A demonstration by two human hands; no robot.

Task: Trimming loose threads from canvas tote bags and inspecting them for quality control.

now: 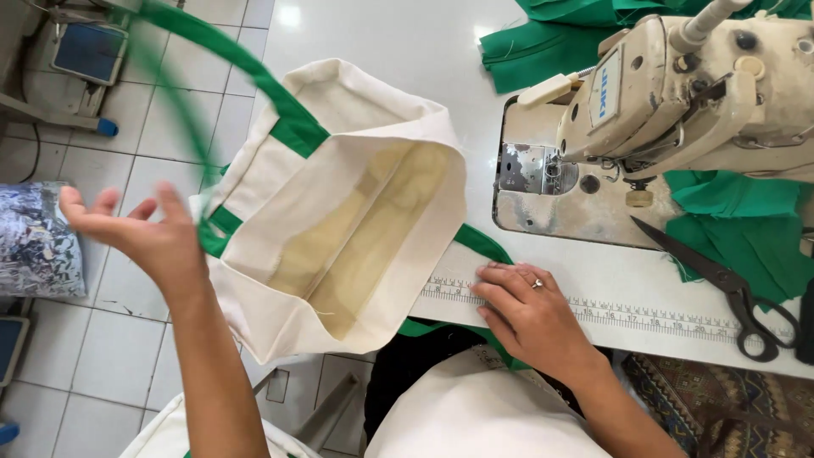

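Left hand point(140, 233), fingers spread, lifts a cream tote bag point(339, 203) by its green strap point(216, 233) beside the tabletop point(407, 51); right hand point(526, 309) lies flat. Keeping the strap hooked steadies the bag.

- The left hand point(140, 233) is at the left of the frame, lifted up, with the fingers spread wide and loose.
- The left arm runs down from it to the bottom edge.
- The right hand point(526, 309) is at the lower middle, palm down and flat, fingers together and pointing left.
- The right arm goes off at the bottom right.
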